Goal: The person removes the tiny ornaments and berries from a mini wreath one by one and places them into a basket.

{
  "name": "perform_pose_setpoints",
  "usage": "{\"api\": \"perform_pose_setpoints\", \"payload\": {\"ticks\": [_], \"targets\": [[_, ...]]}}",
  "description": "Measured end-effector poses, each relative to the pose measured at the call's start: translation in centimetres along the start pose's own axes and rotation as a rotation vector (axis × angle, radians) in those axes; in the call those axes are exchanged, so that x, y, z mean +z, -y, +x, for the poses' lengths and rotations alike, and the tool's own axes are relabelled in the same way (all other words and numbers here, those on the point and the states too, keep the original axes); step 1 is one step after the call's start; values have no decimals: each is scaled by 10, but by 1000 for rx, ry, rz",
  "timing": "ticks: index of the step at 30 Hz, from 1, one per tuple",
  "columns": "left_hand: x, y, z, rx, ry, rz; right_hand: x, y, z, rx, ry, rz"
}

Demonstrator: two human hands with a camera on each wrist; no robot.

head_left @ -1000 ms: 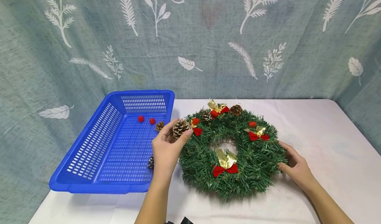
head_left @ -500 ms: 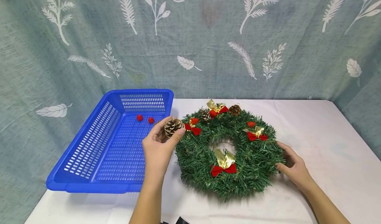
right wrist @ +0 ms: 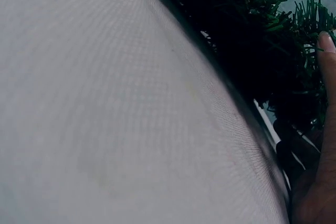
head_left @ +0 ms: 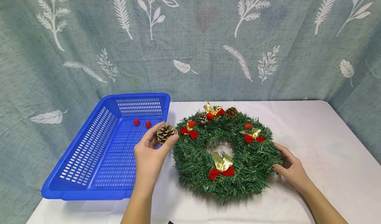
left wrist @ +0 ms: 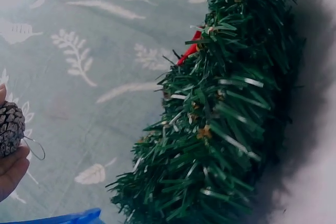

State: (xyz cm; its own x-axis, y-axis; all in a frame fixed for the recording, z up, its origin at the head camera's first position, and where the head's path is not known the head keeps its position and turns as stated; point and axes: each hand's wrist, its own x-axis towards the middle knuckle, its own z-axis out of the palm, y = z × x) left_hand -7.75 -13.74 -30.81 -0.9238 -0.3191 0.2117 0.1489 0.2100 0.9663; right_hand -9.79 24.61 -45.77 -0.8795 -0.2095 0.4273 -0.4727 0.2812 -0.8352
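A brown pine cone point(head_left: 166, 133) with pale scale tips is pinched between the thumb and fingers of my left hand point(head_left: 148, 156). It is held up just left of the green wreath point(head_left: 193, 171), near the basket's right rim. A thin wire loop point(left wrist: 37, 149) sticks out from the cone in the left wrist view. My right hand point(head_left: 293, 169) grips the wreath's right edge, thumb on the near side; its fingertips are partly hidden by the greenery. The wreath carries red and gold bows point(head_left: 221, 171), red berries point(head_left: 248, 126) and pine cones point(head_left: 231, 112).
A blue plastic basket point(head_left: 86, 195) stands left of the wreath, with two red berries point(head_left: 136, 122) visible inside; my left hand covers part of it. The white-covered table point(head_left: 330, 158) ends at a grey-green leaf-print curtain point(head_left: 208, 68) behind.
My left hand has moved left with the pine cone, away from the wreath's bow and toward the basket. The right hand stays on the wreath. The head view has shifted slightly.
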Motion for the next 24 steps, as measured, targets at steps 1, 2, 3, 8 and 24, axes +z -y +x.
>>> {"api": "perform_pose_setpoints", "payload": {"ticks": [1, 2, 3, 8, 24], "targets": [[-2, 0, 0, 4, 1, 0, 0, 0, 0, -1, -1, 0], [-3, 0, -1, 9, 0, -2, 0, 0, 0, -4, -3, -2], [-5, -1, -2, 15, -1, 0, 0, 0, -1, -7, -5, -7], [-12, -4, -3, 40, 9, 8, 1, 0, -2, -9, -22, -19], [-53, 4, -2, -22, -50, 82, 0, 2, 1, 22, -10, -49]]}}
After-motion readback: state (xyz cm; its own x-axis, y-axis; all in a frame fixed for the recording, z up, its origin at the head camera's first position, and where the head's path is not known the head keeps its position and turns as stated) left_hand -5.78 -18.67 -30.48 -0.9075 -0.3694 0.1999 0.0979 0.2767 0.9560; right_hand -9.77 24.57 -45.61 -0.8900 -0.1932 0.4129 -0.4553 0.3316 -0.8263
